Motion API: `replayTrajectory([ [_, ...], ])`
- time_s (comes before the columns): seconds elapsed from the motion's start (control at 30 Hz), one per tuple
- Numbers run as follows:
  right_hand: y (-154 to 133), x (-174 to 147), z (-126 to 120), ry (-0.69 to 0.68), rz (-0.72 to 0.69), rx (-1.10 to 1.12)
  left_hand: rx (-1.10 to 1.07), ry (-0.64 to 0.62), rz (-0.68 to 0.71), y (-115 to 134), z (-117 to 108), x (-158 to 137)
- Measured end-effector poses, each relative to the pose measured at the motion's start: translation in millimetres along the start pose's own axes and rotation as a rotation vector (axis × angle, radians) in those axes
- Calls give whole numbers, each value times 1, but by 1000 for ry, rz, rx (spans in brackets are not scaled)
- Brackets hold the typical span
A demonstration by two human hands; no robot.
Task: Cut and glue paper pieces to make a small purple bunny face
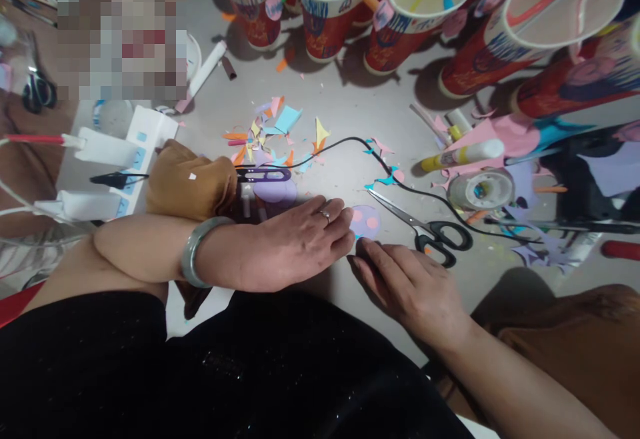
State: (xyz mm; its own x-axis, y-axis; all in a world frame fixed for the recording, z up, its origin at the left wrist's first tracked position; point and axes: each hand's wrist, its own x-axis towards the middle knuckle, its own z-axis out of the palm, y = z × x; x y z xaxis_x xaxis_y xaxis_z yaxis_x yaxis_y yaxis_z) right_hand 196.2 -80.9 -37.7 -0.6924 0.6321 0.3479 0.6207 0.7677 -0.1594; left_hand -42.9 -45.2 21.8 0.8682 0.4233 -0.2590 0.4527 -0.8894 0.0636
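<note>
A purple paper disc [367,222] with pink dots lies flat between my two hands, a bit of light blue showing at its lower left edge. My left hand [300,247], wearing a ring and a bangle, has its fingers curled onto the disc's left edge; its thumb is hidden. My right hand [410,286] has thumb and forefinger close together at the disc's lower edge. Just right of the disc, black-handled scissors [425,231] rest on the table, blades pointing up and left. Blue paper scraps [387,176] lie beyond the scissor tips.
Red-and-white paper cups [325,19] with straws line the back. Paper scraps [285,119] are scattered mid-table, near purple snips [265,174] and a brown pouch [190,179]. A black cable [420,189] crosses the table. Left stands a power strip [145,139]; right, a yellow glue stick [463,154].
</note>
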Motion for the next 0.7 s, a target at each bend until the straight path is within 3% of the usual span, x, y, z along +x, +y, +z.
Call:
replayTrajectory([
  [0.27, 0, 2, -3, 6, -26, 35, -39, -50, -7, -3, -6, 2],
  [0.43, 0, 2, -3, 7, -17, 21, -88, 30, -19, -3, -2, 0],
  [0.7, 2, 1, 0, 15, 0, -5, 104, 95, 29, -2, 5, -11],
])
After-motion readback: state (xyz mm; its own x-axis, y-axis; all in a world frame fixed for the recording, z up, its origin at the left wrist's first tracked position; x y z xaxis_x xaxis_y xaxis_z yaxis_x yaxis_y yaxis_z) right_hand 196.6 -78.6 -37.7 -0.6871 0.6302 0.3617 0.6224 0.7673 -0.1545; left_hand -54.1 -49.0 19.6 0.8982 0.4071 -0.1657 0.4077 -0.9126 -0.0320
